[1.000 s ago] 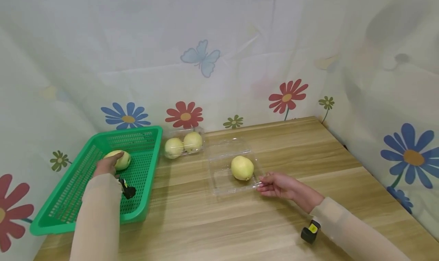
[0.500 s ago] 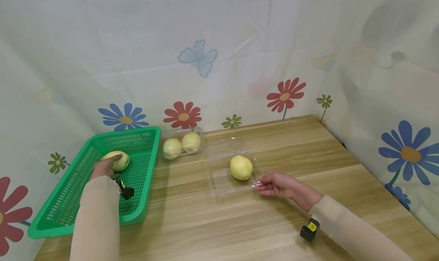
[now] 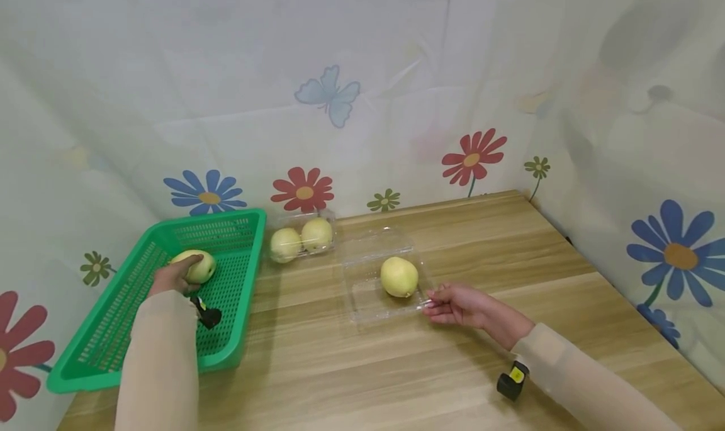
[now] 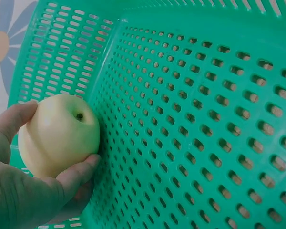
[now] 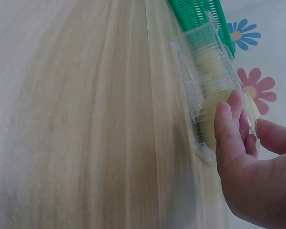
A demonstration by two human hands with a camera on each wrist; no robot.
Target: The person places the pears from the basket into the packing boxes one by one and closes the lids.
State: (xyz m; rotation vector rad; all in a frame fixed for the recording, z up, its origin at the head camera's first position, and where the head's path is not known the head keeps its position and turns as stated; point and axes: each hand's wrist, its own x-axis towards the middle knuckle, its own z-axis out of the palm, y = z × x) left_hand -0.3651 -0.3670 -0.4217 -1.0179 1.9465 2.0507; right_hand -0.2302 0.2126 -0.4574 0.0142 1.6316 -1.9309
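Note:
In the head view my left hand (image 3: 174,276) reaches into the green basket (image 3: 257,255) and grips a pale yellow pear (image 3: 204,268). The left wrist view has the thumb and fingers round this pear (image 4: 55,138), its dimpled end facing the camera. On the table, my right hand (image 3: 461,304) pinches the near right corner of a clear plastic clamshell box (image 3: 365,296), whose lid lies folded back. One yellow pear (image 3: 399,277) sits in the right half of that box. From the right wrist, thumb and fingers (image 5: 226,129) show on the box's thin rim.
A second clear box (image 3: 308,250), holding two pears (image 3: 317,235), stands against the back wall beside the basket. Flowered sheeting (image 3: 396,104) closes off the back and both sides of the wooden table (image 3: 317,362).

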